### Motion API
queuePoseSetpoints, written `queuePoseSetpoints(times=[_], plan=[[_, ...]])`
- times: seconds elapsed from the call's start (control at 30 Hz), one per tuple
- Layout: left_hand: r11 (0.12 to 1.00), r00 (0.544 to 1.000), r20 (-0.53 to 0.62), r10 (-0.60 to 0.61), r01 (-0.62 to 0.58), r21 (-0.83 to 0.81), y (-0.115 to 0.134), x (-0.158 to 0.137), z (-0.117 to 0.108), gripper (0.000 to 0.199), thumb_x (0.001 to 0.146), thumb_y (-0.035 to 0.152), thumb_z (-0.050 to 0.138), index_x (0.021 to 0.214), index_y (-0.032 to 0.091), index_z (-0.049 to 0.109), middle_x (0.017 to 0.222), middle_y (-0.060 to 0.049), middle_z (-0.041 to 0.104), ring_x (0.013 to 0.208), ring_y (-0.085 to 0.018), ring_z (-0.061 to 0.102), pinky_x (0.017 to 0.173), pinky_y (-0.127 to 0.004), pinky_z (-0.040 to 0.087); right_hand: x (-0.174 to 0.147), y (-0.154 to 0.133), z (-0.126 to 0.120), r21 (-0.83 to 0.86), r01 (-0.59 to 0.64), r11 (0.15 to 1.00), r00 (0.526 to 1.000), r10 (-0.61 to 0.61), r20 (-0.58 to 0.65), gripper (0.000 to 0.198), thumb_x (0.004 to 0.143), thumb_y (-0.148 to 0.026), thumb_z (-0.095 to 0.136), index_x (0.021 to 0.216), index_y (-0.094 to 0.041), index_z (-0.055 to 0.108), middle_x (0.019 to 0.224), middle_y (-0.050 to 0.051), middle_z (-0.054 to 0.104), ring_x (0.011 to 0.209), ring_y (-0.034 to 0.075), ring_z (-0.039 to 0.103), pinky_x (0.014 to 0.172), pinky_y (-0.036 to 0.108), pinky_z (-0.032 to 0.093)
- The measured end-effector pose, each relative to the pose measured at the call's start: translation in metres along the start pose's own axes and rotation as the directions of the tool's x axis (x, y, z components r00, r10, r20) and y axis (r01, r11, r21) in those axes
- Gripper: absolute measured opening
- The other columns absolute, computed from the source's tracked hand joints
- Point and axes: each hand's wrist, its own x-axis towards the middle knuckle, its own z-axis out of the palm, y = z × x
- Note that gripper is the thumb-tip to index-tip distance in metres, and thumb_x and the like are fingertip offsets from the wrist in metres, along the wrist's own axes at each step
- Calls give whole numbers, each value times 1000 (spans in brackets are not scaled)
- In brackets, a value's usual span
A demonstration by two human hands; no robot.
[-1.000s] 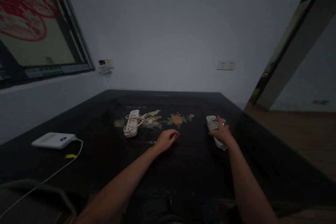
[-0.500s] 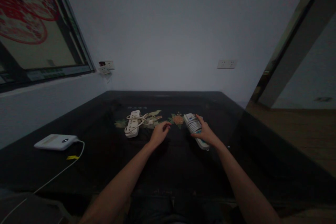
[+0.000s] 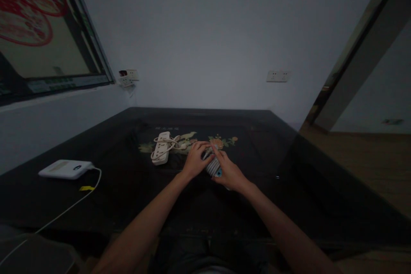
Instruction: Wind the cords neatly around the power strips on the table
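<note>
A white power strip (image 3: 212,167) with its grey-white cord wound around it is at the middle of the dark table, largely covered by both hands. My right hand (image 3: 229,172) is closed over its right side, and a blue patch shows under the palm. From the left, my left hand (image 3: 195,159) curls its fingers and thumb around the far end of the strip. A second white power strip (image 3: 161,148) lies to the left of my left hand, its cord (image 3: 175,142) looped loosely over it and its plug (image 3: 183,146) beside it.
On the left of the black table (image 3: 128,205), a white power bank (image 3: 66,169) lies with a white cable (image 3: 77,205) running off the near edge. A yellow tag (image 3: 86,188) is near it. Wall sockets (image 3: 278,76) are on the back wall, and a window (image 3: 61,38) is at left.
My right hand has brought the cord-wrapped power strip left to the middle. My left hand has closed in on its far end, so the two hands now meet at it.
</note>
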Motion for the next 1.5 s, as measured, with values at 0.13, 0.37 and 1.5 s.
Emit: queuePoseSetpoints(times=[0.13, 0.37, 1.5], plan=[[994, 993, 58, -102, 104, -33, -6, 1, 1, 24, 82, 37, 61, 97, 18, 67, 96, -7, 68, 97, -24, 58, 90, -39, 43, 0, 4, 0, 40, 36, 999, 999, -37, 39, 117, 61, -20, 76, 148, -39, 1, 146, 10, 30, 131, 32, 37, 97, 44, 41], [977, 977, 75, -198, 203, -61, -16, -2, 9, 24, 79, 35, 64, 92, 16, 70, 94, -9, 71, 91, -25, 62, 85, -38, 46, 4, 29, -5, 351, -171, 921, 983, 134, 129, 122, 57, -32, 82, 150, -17, 4, 129, 18, 51, 117, 29, 52, 96, 44, 42], [820, 975, 132, -179, 222, -528, -13, 5, 6, 33, 83, 34, 60, 111, 19, 54, 101, -8, 66, 95, -21, 63, 89, -36, 46, 16, 47, -32, 892, -208, 402, 854, 519, -35, 46, 73, -27, 67, 116, -20, 53, 107, 9, 66, 78, 21, 68, 64, 36, 60]])
